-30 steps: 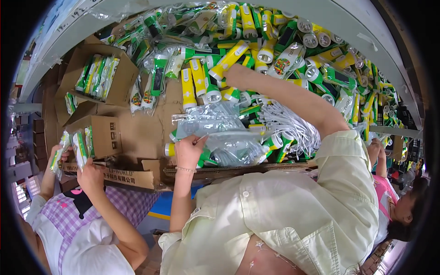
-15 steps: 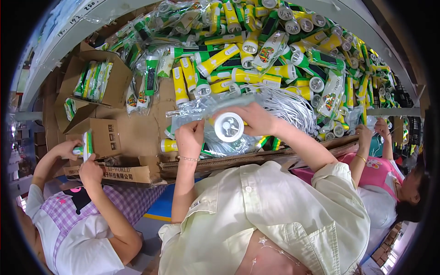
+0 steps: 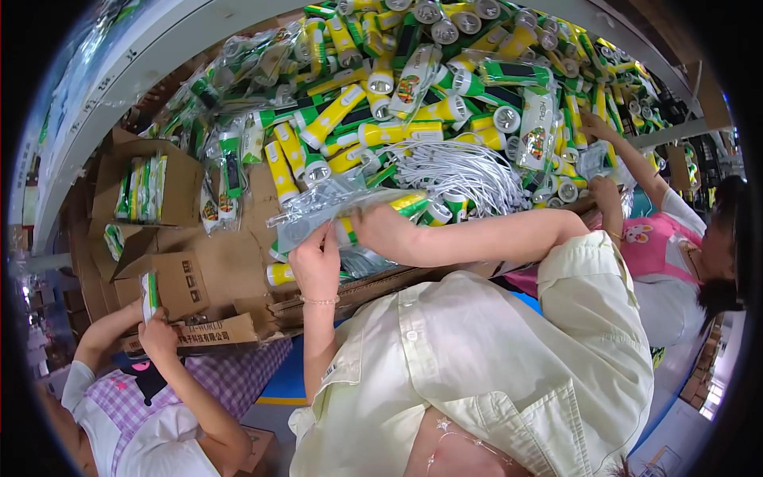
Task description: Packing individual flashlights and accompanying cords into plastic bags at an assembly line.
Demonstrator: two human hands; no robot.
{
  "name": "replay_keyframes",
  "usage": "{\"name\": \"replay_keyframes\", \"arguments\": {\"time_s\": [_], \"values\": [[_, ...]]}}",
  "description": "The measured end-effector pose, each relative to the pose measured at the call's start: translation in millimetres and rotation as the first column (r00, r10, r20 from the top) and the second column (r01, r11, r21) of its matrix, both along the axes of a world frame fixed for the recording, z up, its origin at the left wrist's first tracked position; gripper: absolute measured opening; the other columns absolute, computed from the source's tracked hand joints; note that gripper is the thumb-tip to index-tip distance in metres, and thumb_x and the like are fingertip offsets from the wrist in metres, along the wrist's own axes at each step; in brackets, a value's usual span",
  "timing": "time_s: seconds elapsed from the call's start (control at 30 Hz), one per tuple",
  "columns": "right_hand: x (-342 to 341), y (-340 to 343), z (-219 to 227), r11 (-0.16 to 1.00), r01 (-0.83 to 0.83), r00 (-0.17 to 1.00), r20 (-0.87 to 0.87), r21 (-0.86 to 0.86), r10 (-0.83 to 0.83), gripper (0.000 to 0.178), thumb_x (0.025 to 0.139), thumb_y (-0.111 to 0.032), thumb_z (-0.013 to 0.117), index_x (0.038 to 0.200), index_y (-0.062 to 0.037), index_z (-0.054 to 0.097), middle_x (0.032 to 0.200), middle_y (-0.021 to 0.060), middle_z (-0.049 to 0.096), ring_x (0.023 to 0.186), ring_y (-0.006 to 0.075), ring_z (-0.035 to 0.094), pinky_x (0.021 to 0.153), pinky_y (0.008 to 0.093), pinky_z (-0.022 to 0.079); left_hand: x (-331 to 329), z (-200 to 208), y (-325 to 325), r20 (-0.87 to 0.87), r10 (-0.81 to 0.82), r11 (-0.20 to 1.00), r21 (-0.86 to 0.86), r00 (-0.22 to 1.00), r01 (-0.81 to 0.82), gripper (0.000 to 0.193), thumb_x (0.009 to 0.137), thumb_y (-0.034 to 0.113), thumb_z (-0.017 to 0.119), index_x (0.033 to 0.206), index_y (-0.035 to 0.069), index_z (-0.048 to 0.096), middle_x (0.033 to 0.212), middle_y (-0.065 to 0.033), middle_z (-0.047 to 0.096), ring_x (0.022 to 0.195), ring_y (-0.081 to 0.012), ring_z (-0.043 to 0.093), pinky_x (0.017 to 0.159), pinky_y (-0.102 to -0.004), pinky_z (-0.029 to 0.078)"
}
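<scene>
A clear plastic bag (image 3: 296, 226) is pinched at its edge between the fingers of my left hand (image 3: 315, 266). My right hand (image 3: 388, 235) is wrapped round a yellow and green flashlight (image 3: 412, 203), whose head end points left into the bag's opening. Part of the flashlight's body is hidden behind my fingers. Beyond my hands lies a bundle of white cables (image 3: 457, 175). More flat clear bags (image 3: 362, 264) lie under my right wrist.
A large heap of yellow and green flashlights (image 3: 342, 115) covers the far side. Cardboard boxes (image 3: 181, 187) with packed flashlights stand at the left. A co-worker's hand (image 3: 159, 338) holds a packed piece there; another co-worker's hand (image 3: 598, 127) reaches into the heap at right.
My right hand has turned the flashlight from facing me to pointing left, and its head has gone into the bag. The right co-worker's one hand has reached out to the heap.
</scene>
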State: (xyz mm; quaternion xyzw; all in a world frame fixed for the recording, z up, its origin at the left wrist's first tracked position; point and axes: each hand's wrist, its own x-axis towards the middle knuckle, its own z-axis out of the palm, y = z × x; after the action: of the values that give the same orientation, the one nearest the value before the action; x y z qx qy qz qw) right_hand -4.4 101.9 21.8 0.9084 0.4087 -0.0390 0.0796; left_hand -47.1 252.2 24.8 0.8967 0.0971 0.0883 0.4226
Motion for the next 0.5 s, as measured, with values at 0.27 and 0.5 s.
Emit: {"name": "replay_keyframes", "arguments": {"time_s": [0.27, 0.5], "values": [[76.7, -57.1, 4.0, 0.963, 0.062, 0.997, -0.056, 0.261, -0.049, 0.016, 0.070, -0.019, 0.064, 0.083, -0.0102, 0.065, 0.076, 0.0061, 0.061, 0.067, 0.0266, 0.063, 0.054, 0.0396, 0.048, -0.4, -22.1, 15.4, -0.196, -0.013, 1.000, -0.021, 0.981, 0.009, 0.020, 0.081, 0.017, 0.062, 0.089, 0.000, 0.068, 0.062, -0.0196, 0.061, 0.051, -0.0276, 0.062, 0.053, -0.0341, 0.048], [113.4, -150.1, -2.3, 0.935, 0.354, 0.926, 0.131, 0.023, -0.354, 0.007, 0.069, -0.020, 0.065, 0.069, -0.0126, 0.067, 0.072, 0.0065, 0.063, 0.067, 0.0256, 0.063, 0.059, 0.0389, 0.048, 2.1, -23.0, 19.0, -0.184, -0.027, 0.997, -0.078, 0.983, 0.013, 0.020, 0.083, 0.016, 0.061, 0.088, -0.002, 0.068, 0.054, -0.0112, 0.058, 0.041, -0.0162, 0.056, 0.045, -0.0284, 0.042]]}}
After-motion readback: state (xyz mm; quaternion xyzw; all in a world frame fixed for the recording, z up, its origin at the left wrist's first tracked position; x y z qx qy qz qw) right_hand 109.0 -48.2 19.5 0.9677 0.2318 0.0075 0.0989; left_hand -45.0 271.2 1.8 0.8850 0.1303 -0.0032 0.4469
